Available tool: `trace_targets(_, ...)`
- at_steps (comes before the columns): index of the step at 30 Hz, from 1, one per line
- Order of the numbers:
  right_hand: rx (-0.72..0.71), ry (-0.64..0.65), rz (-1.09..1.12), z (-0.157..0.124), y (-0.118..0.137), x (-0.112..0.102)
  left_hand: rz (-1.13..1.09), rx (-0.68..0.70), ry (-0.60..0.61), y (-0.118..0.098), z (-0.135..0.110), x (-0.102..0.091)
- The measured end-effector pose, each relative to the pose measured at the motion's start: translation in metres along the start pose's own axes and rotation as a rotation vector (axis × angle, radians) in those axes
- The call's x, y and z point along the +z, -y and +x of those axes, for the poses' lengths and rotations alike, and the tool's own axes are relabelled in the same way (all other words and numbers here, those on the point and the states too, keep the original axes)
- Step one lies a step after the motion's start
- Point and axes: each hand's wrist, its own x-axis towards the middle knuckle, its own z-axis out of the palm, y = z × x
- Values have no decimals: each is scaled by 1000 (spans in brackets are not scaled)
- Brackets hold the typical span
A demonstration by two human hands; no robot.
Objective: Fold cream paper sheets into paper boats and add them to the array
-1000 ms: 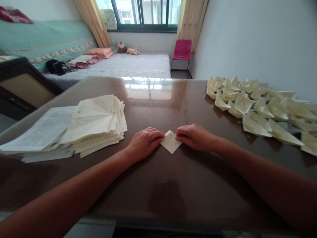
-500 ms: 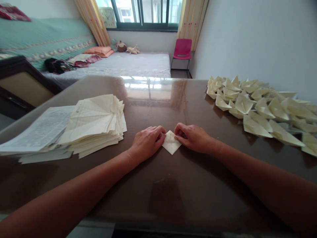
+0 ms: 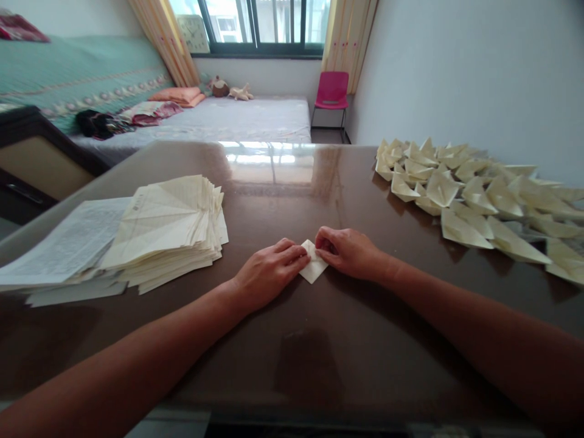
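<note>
A small folded paper (image 3: 312,272), cream and diamond-shaped, lies flat on the brown table (image 3: 219,365) between my hands. My left hand (image 3: 276,265) rests on its left corner, fingers together and fairly straight, pressing it down. On the opposite side my right hand (image 3: 343,250) has thumb and forefinger pinched at the right edge of the paper. Fingertips of both hands cover parts of its upper half. Nearest to my left hand is a thick stack of creased cream sheets (image 3: 157,225).
Many folded paper boats (image 3: 465,225) crowd the table's right side by the wall. Printed grey sheets (image 3: 68,240) lie at the left beside the cream stack. Beyond the table are a bed (image 3: 255,118), a pink chair (image 3: 333,91) and a dark cabinet (image 3: 41,158).
My left hand's fingers have straightened and slid further over the paper. My right hand's fingers have come slightly inward on it. The whole view has shifted a little.
</note>
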Motion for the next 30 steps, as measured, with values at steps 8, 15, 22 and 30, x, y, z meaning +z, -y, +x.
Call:
trace_targets(8, -180, -46, -383, -13, 22, -12, 50, -76, 98, -6, 0, -1)
trace_targets(15, -273, 33, -621, -37, 48, -15, 101, -84, 159, -9, 0, -4)
trace_targets(22, -174, 104, -704, -45, 55, -21, 195, -99, 185, -11, -2, -12)
trace_targets(30, -176, 87, -701, -44, 54, -21, 222, -118, 180, -10, -5, -13)
